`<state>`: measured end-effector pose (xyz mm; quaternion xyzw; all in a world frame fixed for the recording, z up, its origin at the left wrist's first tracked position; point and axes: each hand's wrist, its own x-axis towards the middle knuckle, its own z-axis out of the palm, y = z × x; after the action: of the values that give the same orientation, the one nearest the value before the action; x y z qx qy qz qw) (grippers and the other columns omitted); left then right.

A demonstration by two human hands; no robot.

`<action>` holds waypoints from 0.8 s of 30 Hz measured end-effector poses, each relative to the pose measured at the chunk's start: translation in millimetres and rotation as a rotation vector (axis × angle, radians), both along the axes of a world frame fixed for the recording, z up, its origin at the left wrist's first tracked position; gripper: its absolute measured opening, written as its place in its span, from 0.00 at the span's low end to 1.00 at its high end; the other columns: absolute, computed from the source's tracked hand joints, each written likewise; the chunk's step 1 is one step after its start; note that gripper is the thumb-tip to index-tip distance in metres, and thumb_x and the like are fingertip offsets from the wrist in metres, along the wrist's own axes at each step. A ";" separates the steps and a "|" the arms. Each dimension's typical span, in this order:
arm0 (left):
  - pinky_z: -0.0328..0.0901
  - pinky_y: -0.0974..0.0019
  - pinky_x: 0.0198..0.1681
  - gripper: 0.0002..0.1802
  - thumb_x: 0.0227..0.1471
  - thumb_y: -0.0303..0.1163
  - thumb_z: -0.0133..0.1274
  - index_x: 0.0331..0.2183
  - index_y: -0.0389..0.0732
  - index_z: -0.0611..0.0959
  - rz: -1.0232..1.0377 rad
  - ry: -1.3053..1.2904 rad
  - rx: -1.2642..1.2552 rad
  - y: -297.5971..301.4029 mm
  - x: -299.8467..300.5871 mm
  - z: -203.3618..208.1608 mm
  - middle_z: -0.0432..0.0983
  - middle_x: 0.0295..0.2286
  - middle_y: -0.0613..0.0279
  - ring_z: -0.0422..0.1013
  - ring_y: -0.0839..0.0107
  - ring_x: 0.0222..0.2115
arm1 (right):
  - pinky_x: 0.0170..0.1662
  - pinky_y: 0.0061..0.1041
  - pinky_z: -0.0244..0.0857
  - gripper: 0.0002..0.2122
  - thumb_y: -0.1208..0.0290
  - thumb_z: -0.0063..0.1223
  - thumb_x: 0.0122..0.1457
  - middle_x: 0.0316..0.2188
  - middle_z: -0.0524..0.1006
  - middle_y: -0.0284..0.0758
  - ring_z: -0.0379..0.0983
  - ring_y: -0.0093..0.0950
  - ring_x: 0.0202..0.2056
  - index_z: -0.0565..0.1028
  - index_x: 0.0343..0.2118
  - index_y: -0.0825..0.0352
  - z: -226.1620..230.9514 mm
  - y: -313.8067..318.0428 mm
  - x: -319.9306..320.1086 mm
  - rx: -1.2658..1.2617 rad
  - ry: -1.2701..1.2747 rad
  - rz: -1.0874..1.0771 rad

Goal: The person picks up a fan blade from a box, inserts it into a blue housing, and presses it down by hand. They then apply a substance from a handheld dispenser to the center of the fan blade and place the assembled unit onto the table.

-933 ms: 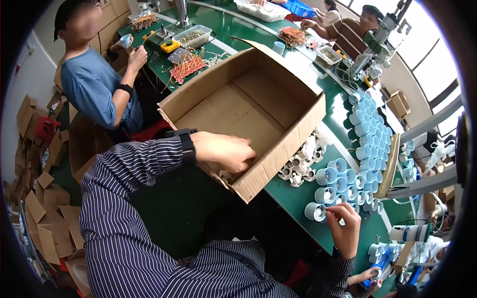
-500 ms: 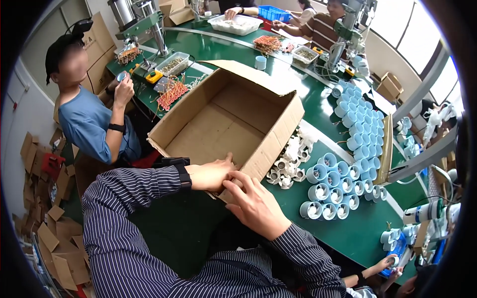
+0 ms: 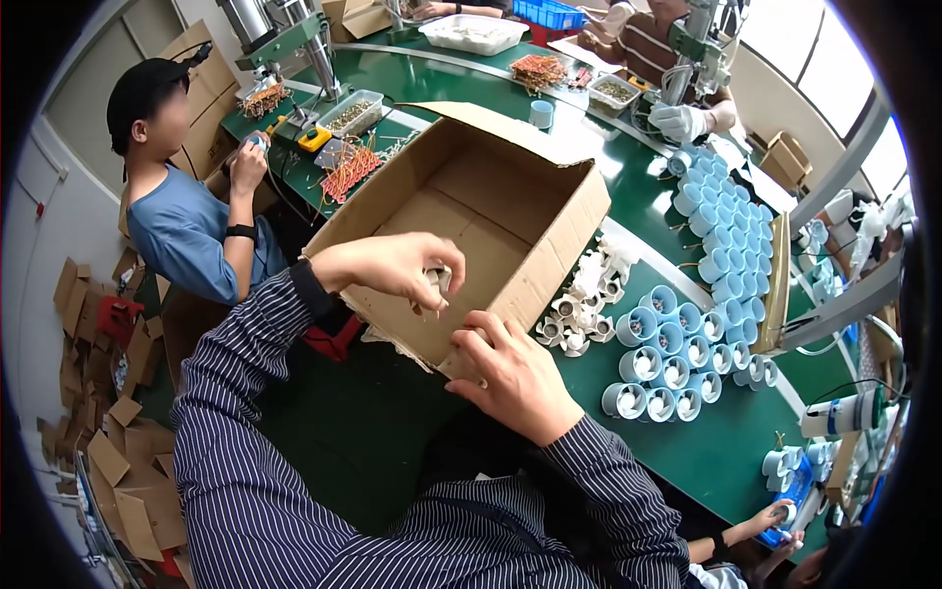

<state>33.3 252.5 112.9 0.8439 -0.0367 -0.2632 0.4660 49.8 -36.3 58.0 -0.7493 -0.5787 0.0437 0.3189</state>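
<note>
A large open cardboard box sits tilted in front of me at the table's near edge, its inside mostly bare. Over its near left part, my left hand is closed on a small white fan wheel, partly hidden by the fingers. My right hand has its fingers bent over the box's near right corner, thumb on the outer side, gripping the cardboard. Just right of the box lies a pile of white fan wheels. Beyond them stand light blue round housings, several with white wheels inside.
More blue housings stand in rows along the green table. A person in blue works at the left by a press and orange-wired parts. Empty cartons heap at the lower left.
My left hand has lifted from the box's near edge, moved up and left over the box, and now shows a white fan wheel. My right hand stays at the corner. The view shifted slightly.
</note>
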 end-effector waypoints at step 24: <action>0.77 0.61 0.55 0.26 0.60 0.22 0.69 0.56 0.36 0.76 0.525 -0.363 -0.897 -182.1 -82.9 -45.7 0.62 0.63 0.51 0.78 0.67 0.52 | 0.38 0.31 0.78 0.11 0.84 0.73 0.55 0.40 0.82 0.38 0.82 0.30 0.37 0.81 0.40 0.69 37.4 -108.4 -7.6 0.304 0.163 -0.234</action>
<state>-49.7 70.4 67.1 0.5751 -0.0135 0.0530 0.8163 42.2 -144.7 95.4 -0.7486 -0.4598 -0.0211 0.4772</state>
